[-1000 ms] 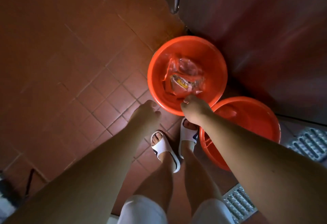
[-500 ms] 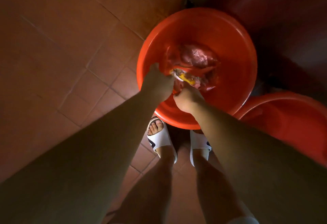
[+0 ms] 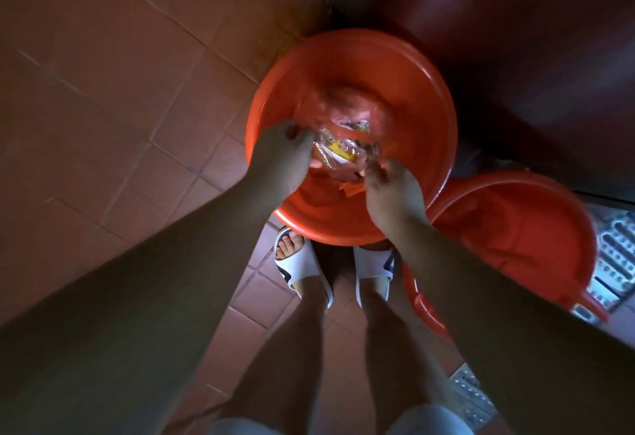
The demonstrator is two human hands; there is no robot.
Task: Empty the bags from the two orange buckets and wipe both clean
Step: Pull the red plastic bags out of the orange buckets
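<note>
Orange round plastic bucket (image 3: 350, 67), far one, on the tile floor: both hands, at its rim a second ago, now inside, left hand (image 3: 280, 153) and right hand (image 3: 391, 190) gripping the crumpled clear plastic bags (image 3: 343, 146); emptying begun, near-right orange bucket (image 3: 536, 239) untouched.

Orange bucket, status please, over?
Both hands, left and right, gripping the bags. Bags inside near bucket. Second bucket waiting. Nothing blocking.

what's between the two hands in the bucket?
Head view: the clear plastic bags with yellow contents lie between the left hand and right hand, inside the nearer orange bucket.
</note>
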